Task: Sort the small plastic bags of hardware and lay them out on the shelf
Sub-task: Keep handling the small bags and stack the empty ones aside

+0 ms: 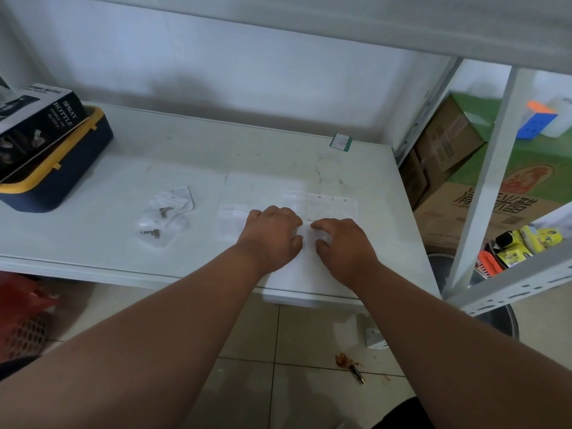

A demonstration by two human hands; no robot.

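Observation:
On the white shelf lies a loose heap of clear plastic bags at the left, with small metal parts visible inside. Flat clear bags lie in a row further right: one left of my hands, two just beyond them. My left hand and my right hand rest side by side near the shelf's front, fingers curled down, pinching a small clear bag between them. Most of that bag is hidden by my fingers.
A navy and yellow case with a black spray bottle box on it stands at the shelf's left end. A green-edged sticker is at the back. Cardboard boxes and a shelf post stand to the right.

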